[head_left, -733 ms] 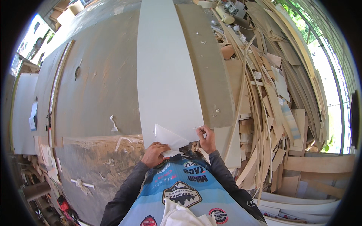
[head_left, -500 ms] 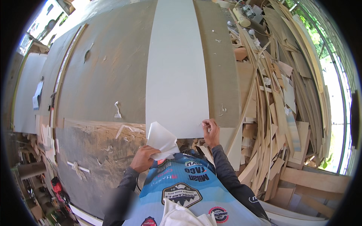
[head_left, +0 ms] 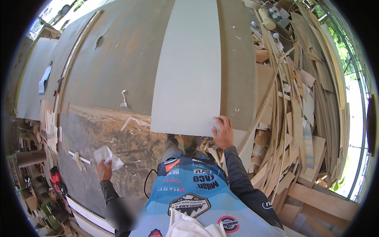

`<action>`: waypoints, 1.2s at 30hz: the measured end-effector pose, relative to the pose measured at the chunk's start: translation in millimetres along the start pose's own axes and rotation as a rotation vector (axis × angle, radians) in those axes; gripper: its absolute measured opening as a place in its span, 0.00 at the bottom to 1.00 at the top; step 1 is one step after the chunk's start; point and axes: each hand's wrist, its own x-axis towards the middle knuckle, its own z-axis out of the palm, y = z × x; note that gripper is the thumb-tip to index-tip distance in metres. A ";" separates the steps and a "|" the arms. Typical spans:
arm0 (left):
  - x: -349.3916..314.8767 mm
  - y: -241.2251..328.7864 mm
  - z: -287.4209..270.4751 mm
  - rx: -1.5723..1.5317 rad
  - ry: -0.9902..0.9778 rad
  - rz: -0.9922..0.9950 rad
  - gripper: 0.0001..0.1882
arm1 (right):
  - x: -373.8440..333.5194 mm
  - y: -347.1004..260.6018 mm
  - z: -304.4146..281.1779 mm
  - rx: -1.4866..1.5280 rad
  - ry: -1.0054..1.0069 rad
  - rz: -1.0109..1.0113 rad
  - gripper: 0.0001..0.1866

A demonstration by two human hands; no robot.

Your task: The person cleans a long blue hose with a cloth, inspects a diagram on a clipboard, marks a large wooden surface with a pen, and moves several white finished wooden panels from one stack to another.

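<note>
A long white panel (head_left: 187, 79) lies lengthwise on a wide grey-brown board, its near end toward my body. Out to the left, over the dusty lower surface, my left hand (head_left: 104, 170) pinches a folded, thin white sheet (head_left: 107, 155) that looks like paper or film. At the panel's near right corner sits my right hand (head_left: 223, 133), its fingers curled. Something small and whitish shows between those fingers, too small to name. The fingertips are close to the panel's edge; whether they touch it I cannot tell.
Wood offcuts and strips (head_left: 282, 114) are heaped along the right. A small compressor (head_left: 268, 19) stands at the far right. White scraps (head_left: 124, 98) lie on the grey-brown board (head_left: 114, 67). A red tool (head_left: 55, 175) is at the lower left.
My left hand has carried the white sheet left and away from the panel's near edge. The right hand stays at the corner, its fingers curled differently. The view has shifted slightly.
</note>
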 end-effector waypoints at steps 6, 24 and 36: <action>-6.2 74.5 6.5 -0.195 -0.136 0.029 0.25 | 1.7 8.0 4.0 -0.053 0.000 0.007 0.13; 11.4 364.1 92.8 -0.534 -0.306 1.017 0.14 | -52.9 -2.7 -23.9 0.315 -0.286 -0.091 0.05; 2.2 399.6 144.1 -0.442 -0.308 1.199 0.09 | -82.6 25.6 -39.0 0.423 0.003 0.354 0.04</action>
